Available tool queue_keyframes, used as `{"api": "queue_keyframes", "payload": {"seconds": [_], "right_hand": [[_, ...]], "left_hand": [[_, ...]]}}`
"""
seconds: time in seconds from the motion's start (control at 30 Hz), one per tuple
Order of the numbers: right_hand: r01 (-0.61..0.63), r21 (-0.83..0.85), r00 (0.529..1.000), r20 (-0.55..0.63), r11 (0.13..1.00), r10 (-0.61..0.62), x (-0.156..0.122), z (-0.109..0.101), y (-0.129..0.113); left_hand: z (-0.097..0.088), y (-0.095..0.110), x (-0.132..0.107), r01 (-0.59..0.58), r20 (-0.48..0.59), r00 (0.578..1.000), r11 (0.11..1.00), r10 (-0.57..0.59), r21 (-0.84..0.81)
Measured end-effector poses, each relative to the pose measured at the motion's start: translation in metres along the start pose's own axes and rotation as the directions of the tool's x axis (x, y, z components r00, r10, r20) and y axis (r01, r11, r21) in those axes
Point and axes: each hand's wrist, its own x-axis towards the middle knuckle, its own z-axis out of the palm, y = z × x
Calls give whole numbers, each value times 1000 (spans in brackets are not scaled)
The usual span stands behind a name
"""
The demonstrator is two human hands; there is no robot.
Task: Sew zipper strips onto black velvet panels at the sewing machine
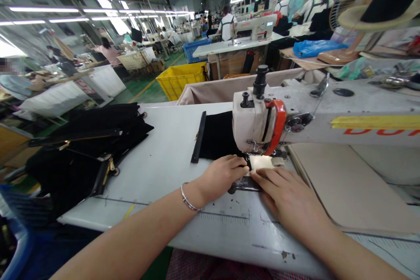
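Observation:
Under the head of a sewing machine [257, 122] lies a black fabric piece [218, 133], with a dark zipper strip [198, 138] along its left end. My left hand [225, 177], with a bracelet at the wrist, has its fingers closed together on the fabric's near edge, beside the presser foot. Close by on the right, my right hand [288, 190] lies with its fingers stretched out over the lit machine bed [261, 162], fingertips near the fabric's edge. The needle point is hidden, and both thumbs are mostly out of sight.
Black pieces with zippers [85, 148] are heaped at the table's left end, above a blue crate [26, 245]. A beige panel [348, 183] lies on the right. Behind stand a yellow bin [182, 79] and another sewing machine [254, 26]. People sit farther off.

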Motion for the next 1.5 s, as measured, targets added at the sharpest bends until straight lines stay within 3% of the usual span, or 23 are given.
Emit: {"api": "queue_keyframes", "payload": {"seconds": [0.67,1.0,1.2,1.37,1.5], "right_hand": [[-108,-40,994,-36,993,107,10,15,-1],[-149,56,985,-75,987,153,9,12,-8],[-148,32,982,-117,989,150,8,8,-15],[-156,45,976,-147,987,161,-17,-8,-3],[-317,-41,933,-194,947,304,-58,-21,32]], "left_hand": [[17,-19,13,170,-99,980,984,-174,-50],[14,-15,12,166,-157,971,981,-180,-101],[16,-16,11,159,-198,962,977,-185,-140],[12,-14,6,235,-187,943,948,-275,-213],[6,-16,4,238,-169,949,956,-267,-174]]}}
